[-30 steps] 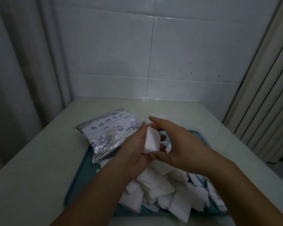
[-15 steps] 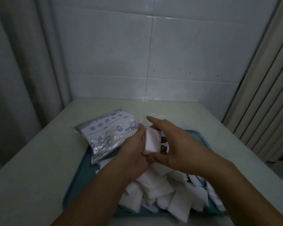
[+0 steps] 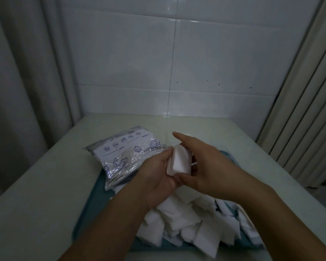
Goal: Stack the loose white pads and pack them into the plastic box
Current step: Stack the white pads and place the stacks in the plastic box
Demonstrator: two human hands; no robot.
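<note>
both hands meet above the teal tray [image 3: 87, 219], squaring up a small stack of white pads [image 3: 180, 160]. the left hand [image 3: 158, 178] cups the stack from below with curled fingers; the right hand [image 3: 205, 164] pinches its far side, forefinger straight. the loose pile of pads [image 3: 192, 227] lies on the tray below, beside a printed foil bag [image 3: 126, 155]. the stacking step looks unfinished. the plastic box may sit behind the hands, too dim to tell; the next move calls for gathering more pads.
</note>
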